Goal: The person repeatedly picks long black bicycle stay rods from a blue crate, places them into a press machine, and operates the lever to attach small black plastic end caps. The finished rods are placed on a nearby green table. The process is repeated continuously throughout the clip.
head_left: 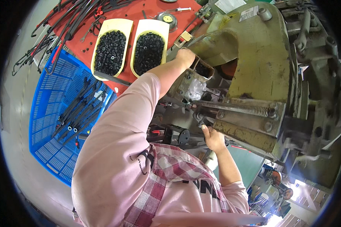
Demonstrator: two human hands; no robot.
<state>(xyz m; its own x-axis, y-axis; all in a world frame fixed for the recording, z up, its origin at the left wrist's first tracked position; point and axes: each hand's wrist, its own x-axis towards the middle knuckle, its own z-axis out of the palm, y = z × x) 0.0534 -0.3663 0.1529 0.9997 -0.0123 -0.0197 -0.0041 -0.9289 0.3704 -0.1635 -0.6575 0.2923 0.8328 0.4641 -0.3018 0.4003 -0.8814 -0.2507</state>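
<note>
My left hand (185,57) reaches across to the green machine (254,56), its fingers curled at the rim of a small metal box (204,70) holding dark bits. What those fingers hold, if anything, is hidden. Below it, my right hand (215,139) is closed at the machine's underside with the thumb up, beside a bolt-like metal end (199,116); its grip is partly hidden. A long coil spring (235,108) runs along the machine above this hand. Clear plastic (196,89) is bunched beneath the metal box.
Two cream trays (132,28) full of small black rings stand on a red table (83,47). A blue crate (45,109) at the left contains several black rods (81,109). More black and red rods (70,28) lie at the table's far left. A syringe (180,10) lies farther back.
</note>
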